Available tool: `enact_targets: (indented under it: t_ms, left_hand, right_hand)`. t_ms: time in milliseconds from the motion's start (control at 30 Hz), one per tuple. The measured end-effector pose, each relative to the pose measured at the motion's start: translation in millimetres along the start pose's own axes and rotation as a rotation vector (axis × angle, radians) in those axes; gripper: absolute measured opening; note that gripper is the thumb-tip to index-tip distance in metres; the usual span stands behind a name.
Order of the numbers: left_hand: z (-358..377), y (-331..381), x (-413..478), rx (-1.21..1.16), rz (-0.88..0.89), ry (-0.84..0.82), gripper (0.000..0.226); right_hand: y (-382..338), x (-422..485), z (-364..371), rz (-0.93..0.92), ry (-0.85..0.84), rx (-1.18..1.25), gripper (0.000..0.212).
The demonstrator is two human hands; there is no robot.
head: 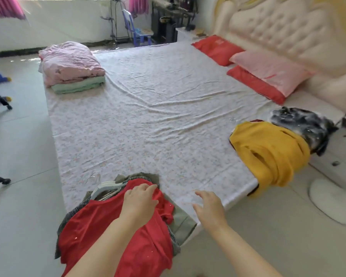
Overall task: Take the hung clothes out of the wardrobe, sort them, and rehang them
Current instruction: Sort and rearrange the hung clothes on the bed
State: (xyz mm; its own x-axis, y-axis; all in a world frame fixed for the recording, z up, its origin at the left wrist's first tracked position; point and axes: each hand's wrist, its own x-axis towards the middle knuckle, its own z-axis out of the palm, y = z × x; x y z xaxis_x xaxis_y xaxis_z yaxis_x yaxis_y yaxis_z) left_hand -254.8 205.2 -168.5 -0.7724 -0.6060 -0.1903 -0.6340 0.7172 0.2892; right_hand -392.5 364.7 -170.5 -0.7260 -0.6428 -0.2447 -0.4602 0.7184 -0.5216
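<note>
Two heaps of clothes are lying on the bed (158, 108), one at the near corner under your hands and one at the right edge. Your left hand (140, 199) is gripping the red garment (100, 226) topping the near heap, fingers curling into its cloth just beside the white hangers (106, 187). Your right hand (210, 208) is hovering over the bed's near edge, fingers loosely spread, holding nothing. The yellow garment (268, 152) is draping off the right edge, touching the black garment (306, 124).
</note>
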Motion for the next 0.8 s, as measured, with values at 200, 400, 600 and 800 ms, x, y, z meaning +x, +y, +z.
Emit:
enact_targets:
  t_ms: [200,400,600,800]
  left_hand:
    - [12.1,102.8,25.4,0.076,0.141,-0.089,0.051]
    - [45.1,239.0,56.6,0.113,0.225,-0.165,0.053]
    - [76.2,377.6,85.7,0.149,0.301,-0.189,0.052]
    - [92.9,471.8,123.6,0.188,0.351,-0.219,0.052]
  right_hand:
    - [81.4,-18.9,-61.6,0.100,0.069,-0.003,0.043]
    - [192.0,-23.4,-139.5,0.186,0.146,0.000,0.044]
    - [301.6,-15.7,-213.0,0.238,0.185,-0.024,0.044]
    - [383.1,8.2,-269.3,0.295,0.198,-0.019,0.045]
